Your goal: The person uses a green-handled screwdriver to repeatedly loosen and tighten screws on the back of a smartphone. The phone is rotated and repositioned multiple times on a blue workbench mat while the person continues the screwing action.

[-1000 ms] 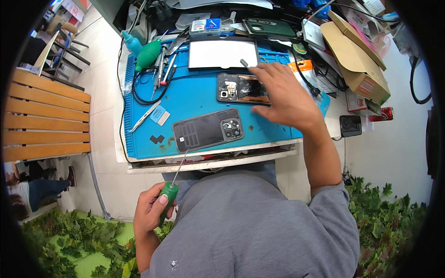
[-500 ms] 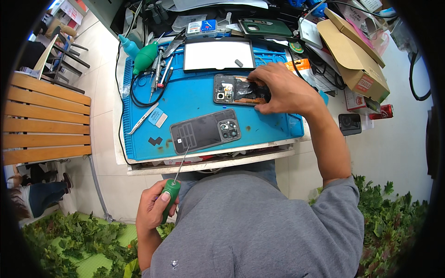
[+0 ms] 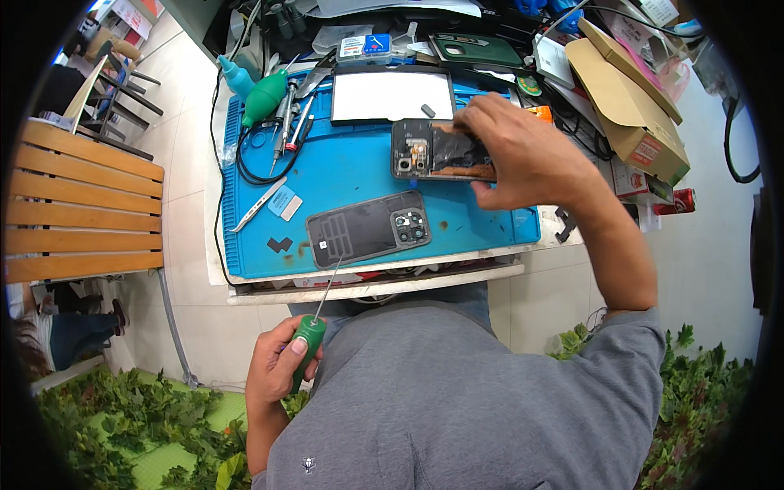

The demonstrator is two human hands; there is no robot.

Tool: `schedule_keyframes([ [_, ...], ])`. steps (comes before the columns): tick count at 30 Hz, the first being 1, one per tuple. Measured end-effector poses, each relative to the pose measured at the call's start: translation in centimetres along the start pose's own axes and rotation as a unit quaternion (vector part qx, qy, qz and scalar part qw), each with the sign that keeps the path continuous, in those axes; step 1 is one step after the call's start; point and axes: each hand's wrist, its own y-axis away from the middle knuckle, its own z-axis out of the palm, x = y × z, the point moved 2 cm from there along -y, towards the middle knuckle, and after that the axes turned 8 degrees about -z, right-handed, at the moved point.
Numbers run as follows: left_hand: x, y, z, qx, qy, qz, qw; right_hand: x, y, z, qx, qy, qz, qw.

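Note:
My right hand (image 3: 535, 155) grips the right end of an opened smartphone (image 3: 445, 155), its thumb and fingers on opposite long edges. The phone's inner parts face up: a camera module, copper-coloured strips and a black battery area, partly hidden under my fingers. It looks slightly raised over the blue mat. Low in front of my body, my left hand (image 3: 278, 359) is wrapped round a green-handled screwdriver (image 3: 308, 341), whose thin metal shaft points up and away. Beyond the shaft's tip lies a dark phone back cover (image 3: 367, 231) with several camera lenses.
On the blue mat (image 3: 343, 171) lie tweezers (image 3: 260, 204), a small black piece (image 3: 279, 245), a green air blower (image 3: 265, 100) and pen-like tools. A white tray (image 3: 388, 94) holds a small grey piece. At right stand an open cardboard box (image 3: 625, 106) and a red can (image 3: 678, 202).
My right hand has shifted a little to the right, and the phone has come with it and appears lifted. My left hand keeps the screwdriver in nearly the same place.

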Motion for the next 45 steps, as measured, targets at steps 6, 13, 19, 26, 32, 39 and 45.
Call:
schedule_keyframes([
  [6, -0.2, -0.2, 0.2, -0.005, 0.001, 0.004, 1.0, 4.1, -4.2, -1.4, 0.061, 0.031, -0.024, 0.997],
  [13, -0.7, 0.6, 0.2, -0.002, 0.009, 0.009, 1.0, 5.4, -8.6, 1.6, 0.017, 0.012, 0.0, 1.0],
  [19, -1.0, 1.0, -0.3, 0.008, 0.026, -0.002, 1.0, 3.8, -8.2, 2.3, 0.02, 0.05, -0.026, 0.998],
  [26, -0.7, 0.8, -1.1, 0.017, 0.037, 0.003, 0.999, -7.9, -6.1, 6.2, -0.045, -0.137, -0.149, 0.978],
  [32, -0.6, 0.9, -1.0, 0.019, 0.033, 0.009, 0.999, -8.7, -7.3, 8.1, -0.075, -0.144, -0.129, 0.978],
  [39, -0.6, 1.1, -0.8, 0.008, 0.031, 0.006, 0.999, -8.0, -7.5, 7.0, -0.115, -0.193, -0.14, 0.964],
  [45, -0.1, -0.1, 0.0, -0.028, -0.056, -0.023, 0.998, -5.0, -6.1, 4.4, -0.186, -0.097, -0.115, 0.971],
])
